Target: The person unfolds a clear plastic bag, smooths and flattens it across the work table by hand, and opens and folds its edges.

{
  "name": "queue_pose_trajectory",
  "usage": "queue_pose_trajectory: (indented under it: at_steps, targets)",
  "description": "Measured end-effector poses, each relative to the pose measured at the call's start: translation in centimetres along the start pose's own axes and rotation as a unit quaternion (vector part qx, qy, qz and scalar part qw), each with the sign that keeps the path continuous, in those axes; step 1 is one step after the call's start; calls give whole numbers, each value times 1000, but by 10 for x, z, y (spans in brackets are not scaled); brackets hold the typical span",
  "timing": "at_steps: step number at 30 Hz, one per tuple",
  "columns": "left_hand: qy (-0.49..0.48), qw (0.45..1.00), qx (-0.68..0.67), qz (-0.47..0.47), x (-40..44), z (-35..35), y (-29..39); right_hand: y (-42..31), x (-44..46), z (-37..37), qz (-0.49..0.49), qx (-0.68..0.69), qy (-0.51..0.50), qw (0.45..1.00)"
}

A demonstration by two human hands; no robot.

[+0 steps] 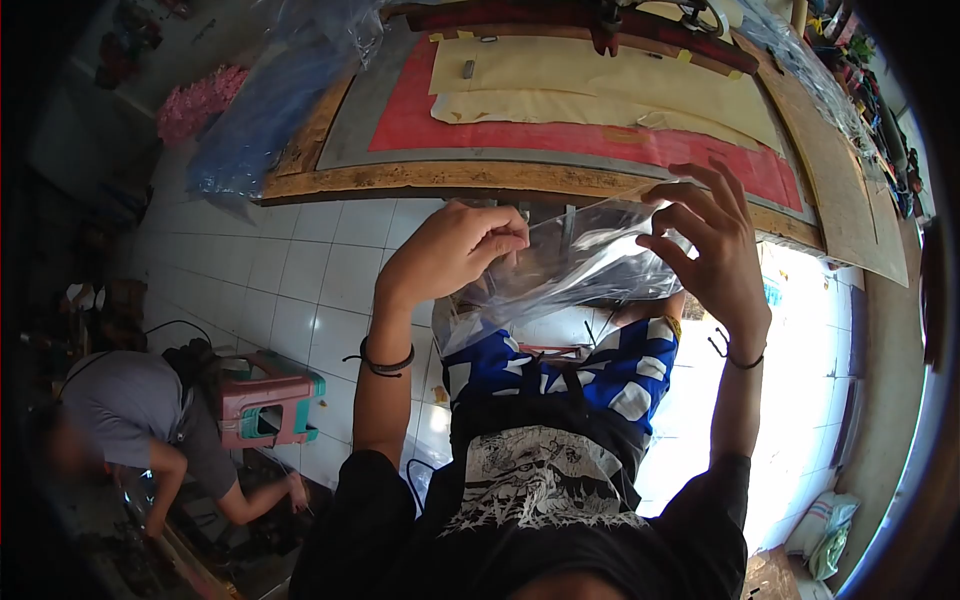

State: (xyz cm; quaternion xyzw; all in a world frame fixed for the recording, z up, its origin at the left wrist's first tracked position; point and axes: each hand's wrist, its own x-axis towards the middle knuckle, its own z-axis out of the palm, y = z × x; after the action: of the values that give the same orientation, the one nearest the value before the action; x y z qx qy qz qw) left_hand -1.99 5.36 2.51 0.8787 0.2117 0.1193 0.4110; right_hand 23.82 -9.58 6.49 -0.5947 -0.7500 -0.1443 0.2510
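Head view: left of the hands, a person (130,400) bends near a stool (238,402). The left hand (465,245) pinches plastic (590,250), which spans between both hands, presumably to keep it spread; the right hand (708,228) curls at its other end, grip unclear.

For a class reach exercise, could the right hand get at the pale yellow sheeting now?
Probably yes: the right hand looks near the pale yellow sheeting, whose front edge seems unblocked, though that hand is at clear plastic.
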Motion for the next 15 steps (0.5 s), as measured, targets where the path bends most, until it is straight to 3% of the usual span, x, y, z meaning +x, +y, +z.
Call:
queue_pose_trajectory:
  at_steps: [3,4,7,8,11,15]
  targets:
    - [46,998,-2,31,9,10,8,-24,5,6,-36,-14,-12,999]
    - [88,992,3,96,16,17,14,-36,6,12,-63,-1,-27,998]
    - [109,981,61,146,25,19,21,-46,-1,32,-110,41,-45,992]
    - [63,991,81,84,24,14,26,-47,-1,36,-121,57,-46,990]
    - [23,980,195,19,18,-2,35,-40,0,35,-86,66,-21,994]
    - [6,996,93,-7,11,-21,29,-36,-2,35,-73,71,-25,994]
